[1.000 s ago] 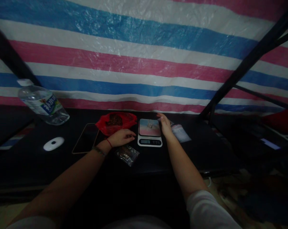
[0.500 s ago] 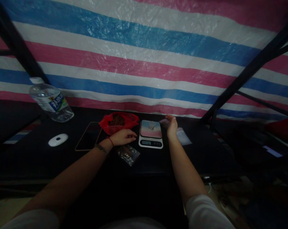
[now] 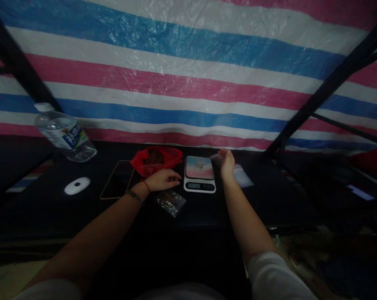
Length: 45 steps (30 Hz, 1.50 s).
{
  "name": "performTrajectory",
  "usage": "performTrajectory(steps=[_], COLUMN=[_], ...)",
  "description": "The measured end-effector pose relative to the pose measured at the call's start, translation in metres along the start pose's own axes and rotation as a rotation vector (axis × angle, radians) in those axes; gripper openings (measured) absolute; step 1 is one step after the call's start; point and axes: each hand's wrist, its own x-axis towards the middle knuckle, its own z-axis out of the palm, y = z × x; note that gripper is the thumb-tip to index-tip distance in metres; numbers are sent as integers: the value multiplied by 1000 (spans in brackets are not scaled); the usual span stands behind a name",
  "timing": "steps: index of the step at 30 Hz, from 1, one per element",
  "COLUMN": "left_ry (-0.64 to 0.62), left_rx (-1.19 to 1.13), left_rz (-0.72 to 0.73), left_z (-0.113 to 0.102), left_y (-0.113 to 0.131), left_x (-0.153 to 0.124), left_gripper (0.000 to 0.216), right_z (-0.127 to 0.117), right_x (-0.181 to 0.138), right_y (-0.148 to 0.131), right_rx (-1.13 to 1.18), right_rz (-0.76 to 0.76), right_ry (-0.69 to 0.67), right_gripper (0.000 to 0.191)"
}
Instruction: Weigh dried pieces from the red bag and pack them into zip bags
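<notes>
A white kitchen scale (image 3: 199, 186) lies in the middle, with a small pale item (image 3: 200, 164) on its coloured plate. My left hand (image 3: 163, 180) rests on the table left of the scale, fingers loosely bent and nothing seen in them. Just behind it is an open red plastic bag (image 3: 141, 163) holding dark brown bits (image 3: 153, 157). In front of it lies a clear zip bag (image 3: 172, 203) with brown contents. My right hand (image 3: 227, 165) stands on edge right of the scale, fingers partly extended. It is beside a small clear bag (image 3: 217, 158), contact unclear. Right of the wrist are more clear bags (image 3: 243, 176).
To the left lie a dark tablet-like device (image 3: 117, 179) and a white oval object (image 3: 77, 186). A large clear bottle (image 3: 66, 133) stands at the back left. Striped plastic sheeting (image 3: 176, 87) hangs behind the black table (image 3: 269, 204), between slanted black metal bars (image 3: 325, 93).
The view has shifted slightly, so most things sit a little farther right. Both hands keep almost the same pose beside the scale.
</notes>
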Motion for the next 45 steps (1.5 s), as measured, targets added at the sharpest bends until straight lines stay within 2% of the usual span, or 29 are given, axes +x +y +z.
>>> performTrajectory(steps=[4, 9, 14, 20, 25, 28, 33, 40, 45], left_ry=[-100, -174, -236, -318, -425, -438, -453, -400, -330], left_rx=[-64, -44, -53, 2, 54, 114, 173, 187, 100], left_rz=[38, 122, 120, 125, 170, 160, 144, 181, 221], left_z=[-6, -10, -8, -12, -13, -12, -9, -1, -3], left_y=[2, 6, 11, 22, 30, 35, 45, 49, 47], left_x=[-5, -9, -8, -10, -15, -17, -18, -17, -15], left_gripper=[35, 35, 33, 55, 77, 88, 92, 73, 57], right_z=[1, 2, 2, 4, 2, -1, -4, -6, -12], right_x=[0, -2, -4, -6, -4, -2, -1, -2, -1], right_y=[4, 6, 1, -6, -3, -2, -8, -17, -17], right_rx=[-63, -180, -237, -297, -297, -294, -269, -231, -198], right_rz=[-40, -155, -202, -291, -300, -299, -316, -312, -167], right_ry=[-63, -214, -281, -391, -358, -314, -265, -195, -62], right_gripper=[51, 44, 41, 39, 38, 38, 37, 39, 48])
